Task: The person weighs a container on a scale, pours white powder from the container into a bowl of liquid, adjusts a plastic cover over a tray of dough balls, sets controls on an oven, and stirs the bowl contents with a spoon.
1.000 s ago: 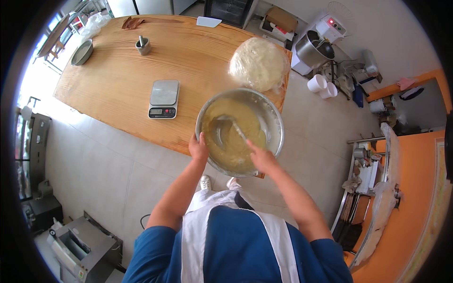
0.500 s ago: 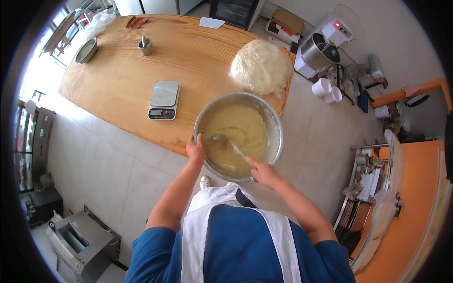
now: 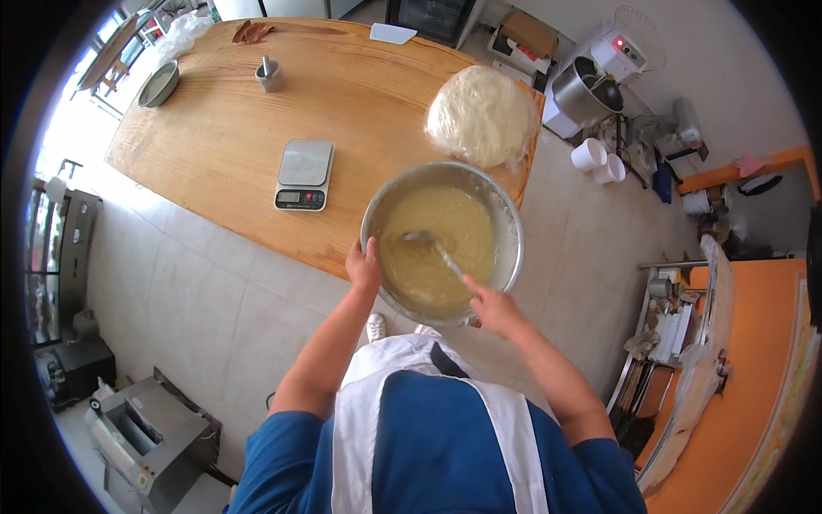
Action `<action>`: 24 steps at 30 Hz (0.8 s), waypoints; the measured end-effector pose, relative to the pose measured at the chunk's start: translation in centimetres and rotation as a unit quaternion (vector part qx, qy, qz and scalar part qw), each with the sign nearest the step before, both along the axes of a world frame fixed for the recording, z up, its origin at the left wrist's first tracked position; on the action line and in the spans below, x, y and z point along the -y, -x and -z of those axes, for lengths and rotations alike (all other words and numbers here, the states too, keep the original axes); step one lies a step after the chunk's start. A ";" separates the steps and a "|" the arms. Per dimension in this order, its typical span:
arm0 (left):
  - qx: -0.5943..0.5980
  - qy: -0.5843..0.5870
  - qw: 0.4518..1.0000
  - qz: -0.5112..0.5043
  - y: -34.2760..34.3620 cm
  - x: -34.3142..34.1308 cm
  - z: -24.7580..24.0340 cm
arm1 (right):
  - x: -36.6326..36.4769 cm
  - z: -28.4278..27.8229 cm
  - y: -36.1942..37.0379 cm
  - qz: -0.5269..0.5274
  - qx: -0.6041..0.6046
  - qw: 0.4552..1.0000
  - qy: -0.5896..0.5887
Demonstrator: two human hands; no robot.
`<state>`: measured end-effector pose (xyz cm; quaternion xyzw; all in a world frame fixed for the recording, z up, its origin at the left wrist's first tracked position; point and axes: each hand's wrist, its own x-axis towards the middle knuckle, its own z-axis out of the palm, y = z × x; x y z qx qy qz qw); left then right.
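A large metal mixing bowl (image 3: 511, 248) stands at the near right corner of the wooden table, partly over its edge. Pale yellow batter (image 3: 454, 214) covers its bottom. My left hand (image 3: 365, 265) grips the bowl's left rim, thumb on the inside. With my right hand (image 3: 497, 310) I hold a spoon (image 3: 449, 259) by the end of its handle, above the near right rim. The spoon's head dips into the batter left of the middle and is partly hidden by it.
The wooden table (image 3: 214, 154) carries a digital scale (image 3: 306, 164), plastic-covered dough (image 3: 481, 116), a small cup (image 3: 268, 79), a round pan (image 3: 159, 85) and a white scraper (image 3: 393, 33). A floor mixer (image 3: 587, 90) and white buckets (image 3: 589, 154) stand beyond its right side.
The spoon's head has moved slightly right and up in the batter, and my right hand has shifted a little right. The view has shifted a little; my left hand still grips the rim.
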<state>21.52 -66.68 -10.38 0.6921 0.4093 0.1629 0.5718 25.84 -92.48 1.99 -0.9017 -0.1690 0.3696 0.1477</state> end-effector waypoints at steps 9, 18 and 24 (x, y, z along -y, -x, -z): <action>0.023 0.030 0.999 0.003 0.1 0.1 -0.7 | 4.4 -1.5 5.0 0.148 -0.075 0.985 -0.045; 0.019 0.021 1.000 0.013 0.0 -0.5 -1.0 | 2.7 -4.8 1.0 0.064 0.003 0.992 -0.108; 0.020 0.007 1.000 0.020 -0.1 -0.1 -0.8 | 5.4 -7.5 2.7 -0.020 -0.164 0.986 0.015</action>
